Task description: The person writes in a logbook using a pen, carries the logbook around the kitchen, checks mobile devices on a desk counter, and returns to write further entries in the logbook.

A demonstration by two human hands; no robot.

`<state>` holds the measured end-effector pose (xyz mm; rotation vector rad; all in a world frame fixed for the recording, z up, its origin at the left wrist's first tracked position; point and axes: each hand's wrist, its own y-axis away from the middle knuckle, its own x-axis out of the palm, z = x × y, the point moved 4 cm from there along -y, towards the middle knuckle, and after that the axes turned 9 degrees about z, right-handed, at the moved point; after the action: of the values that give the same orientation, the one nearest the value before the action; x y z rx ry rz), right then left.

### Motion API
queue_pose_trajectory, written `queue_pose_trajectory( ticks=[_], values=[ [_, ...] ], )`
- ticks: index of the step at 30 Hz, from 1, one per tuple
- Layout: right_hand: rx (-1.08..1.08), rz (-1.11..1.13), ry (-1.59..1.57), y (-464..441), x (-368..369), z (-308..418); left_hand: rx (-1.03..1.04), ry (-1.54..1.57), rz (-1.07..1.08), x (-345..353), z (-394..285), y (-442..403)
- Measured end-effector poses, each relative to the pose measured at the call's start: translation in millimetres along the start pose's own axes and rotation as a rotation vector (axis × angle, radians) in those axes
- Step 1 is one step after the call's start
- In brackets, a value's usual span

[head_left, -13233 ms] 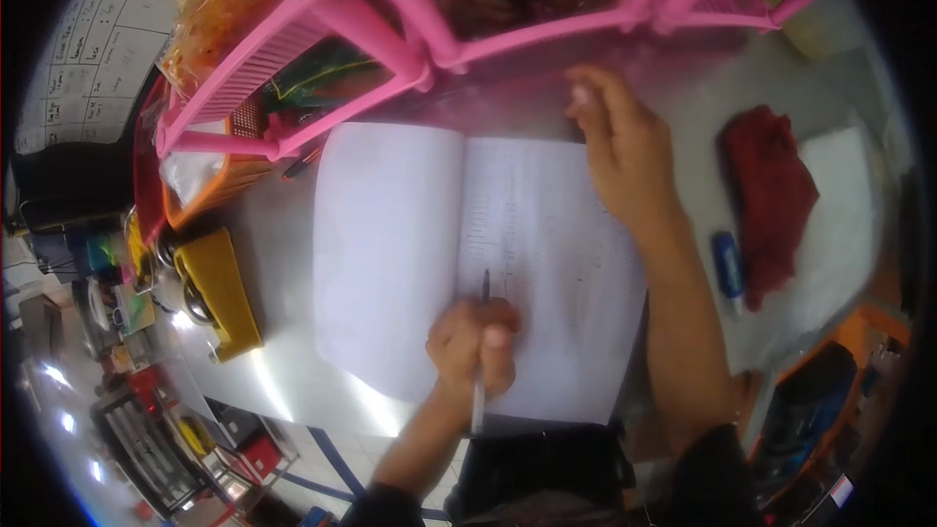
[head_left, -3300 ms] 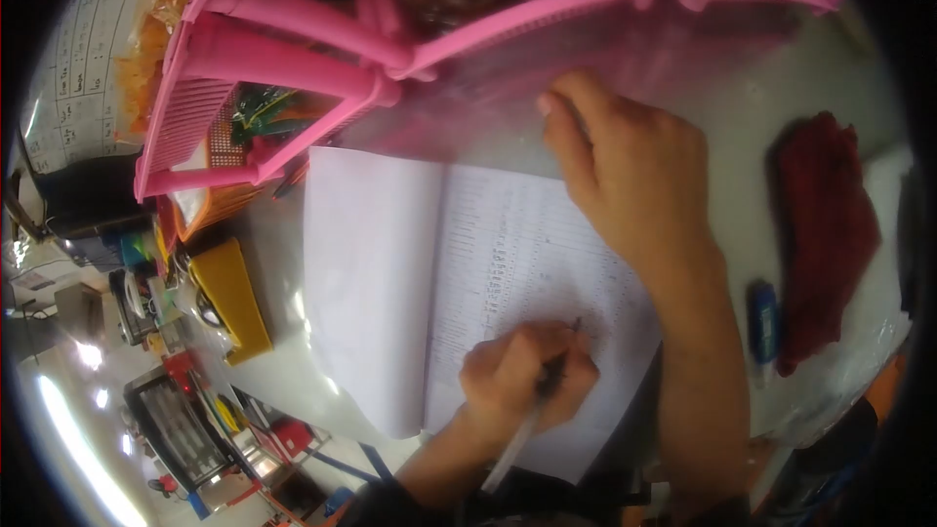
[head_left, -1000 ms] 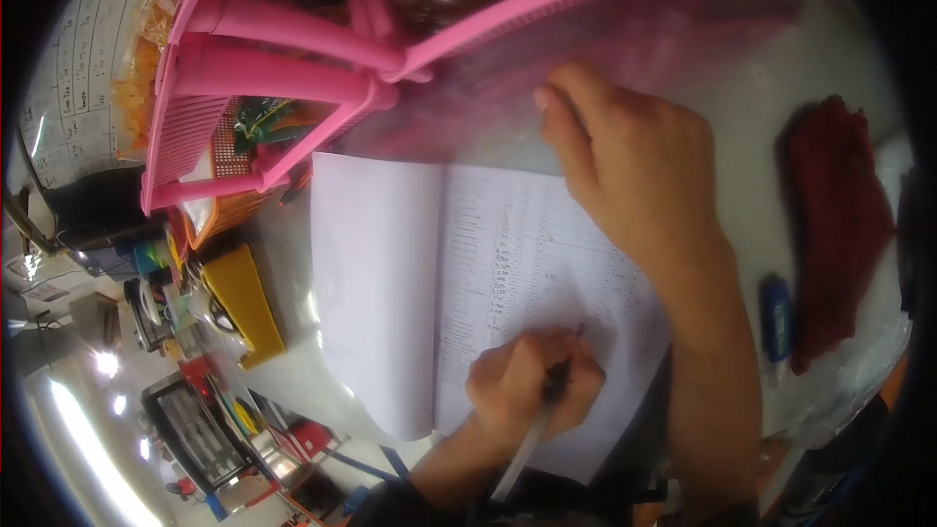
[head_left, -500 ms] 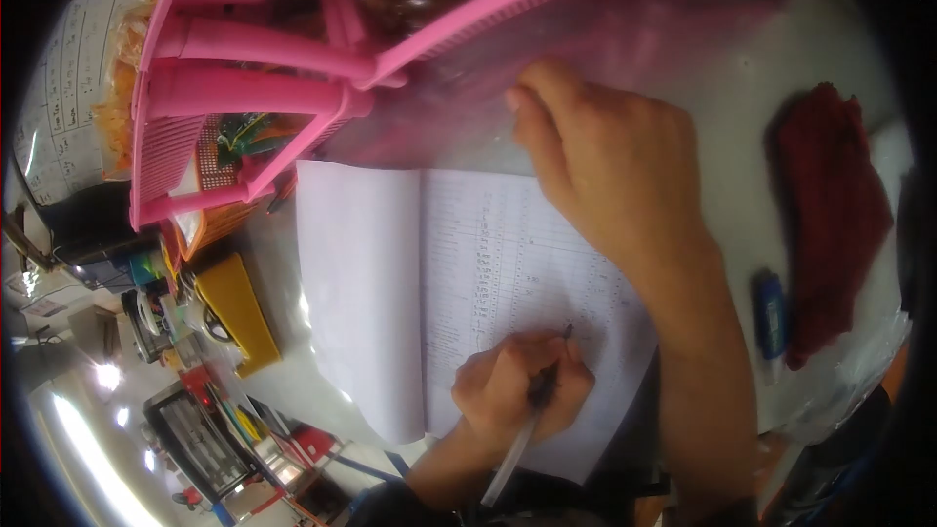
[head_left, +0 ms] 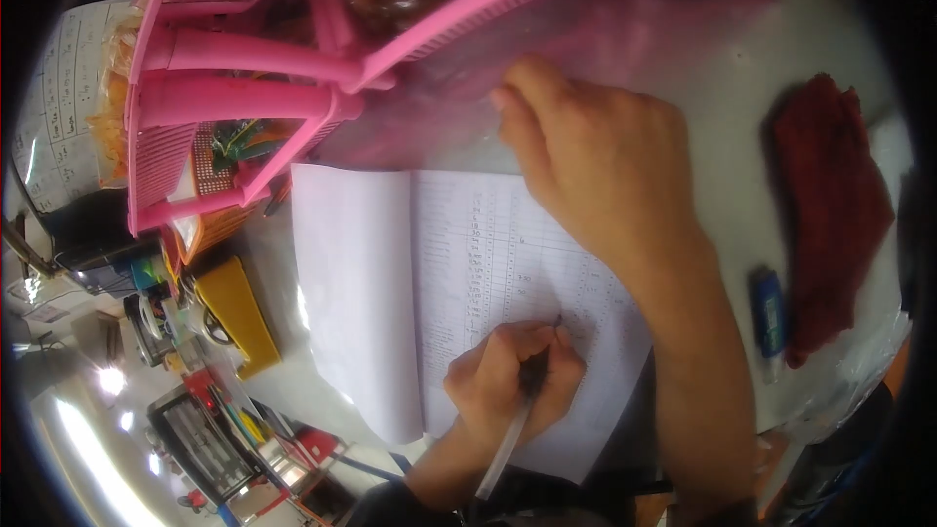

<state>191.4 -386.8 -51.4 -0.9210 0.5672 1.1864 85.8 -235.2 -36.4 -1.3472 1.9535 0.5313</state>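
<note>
My left hand (head_left: pixel 508 376) pinches a clear pen (head_left: pixel 507 451) with a dark grip, its tip on the right page of an open book (head_left: pixel 353 303). That page (head_left: pixel 488 283) bears a printed table with handwritten figures, while the left page is blank and curls at its inner edge. Loosely curled, with no object visible in it, my right hand (head_left: pixel 610 156) lies across the upper right part of the page and the table beyond; its lower fingers are hidden underneath.
Pink plastic baskets (head_left: pixel 234 98) stand along the back. At the left are a yellow tape dispenser (head_left: pixel 237 315) and an orange basket (head_left: pixel 210 224). A red cloth (head_left: pixel 835 220) and a blue correction pen (head_left: pixel 769 312) lie at the right on the grey table (head_left: pixel 734 151).
Since the earliest frame, my left hand has moved right and up over the page, and my right hand's fingers have curled in. Lately the whole view has shifted slightly, with the pen still held.
</note>
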Motion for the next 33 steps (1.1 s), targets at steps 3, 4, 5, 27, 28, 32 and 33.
queue_pose_trajectory(
  ticks=[3,4,5,27,28,32,33],
  values=[
    [0.0,0.003,-0.002,0.0,0.1,-1.5,-0.002,0.011,0.005,-0.3,0.2,-0.4],
    [-0.001,0.005,-0.006,-0.1,0.6,-1.6,-0.003,0.017,0.008,-0.4,0.8,0.0],
    [-0.001,0.006,-0.008,-0.7,2.2,0.6,-0.003,0.023,0.011,-2.3,2.9,0.9],
    [0.086,0.1,-0.024,-0.9,-1.3,0.7,-0.005,0.022,0.033,-1.8,0.1,-0.6],
    [0.091,0.113,-0.024,-1.1,-1.3,0.4,0.001,0.03,0.034,-2.0,0.2,-1.4],
    [0.091,0.109,-0.067,-1.6,-1.0,-0.3,0.008,0.047,0.035,-1.9,0.9,-0.3],
    [0.091,0.112,-0.042,-1.2,-1.6,0.1,0.009,0.048,0.037,-0.9,0.7,-0.2]
  ],
)
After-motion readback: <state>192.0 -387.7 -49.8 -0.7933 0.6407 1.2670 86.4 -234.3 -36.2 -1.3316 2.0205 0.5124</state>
